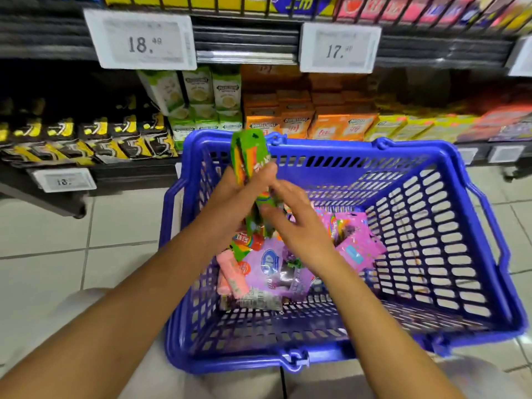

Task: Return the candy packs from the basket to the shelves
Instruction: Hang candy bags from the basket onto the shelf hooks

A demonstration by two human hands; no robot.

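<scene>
A blue plastic basket (449, 226) stands on the floor in front of the shelves. My left hand (244, 188) grips green rainbow-striped candy packs (250, 156) and holds them upright above the basket's far left side. My right hand (296, 223) is just to the right of them, fingers relaxed, its fingertips touching the lower part of the green packs (260, 210). Down in the basket lie purple packs (276, 266), pink packs (349, 240) and a pink stick pack (231, 276).
The shelves behind hold black-and-yellow gum packs (95, 139), green boxes (201, 93), orange boxes (311, 122) and yellow-green packs (414, 125). Price tags (141, 41) hang on the shelf edge above. Tiled floor (43, 231) lies to the left.
</scene>
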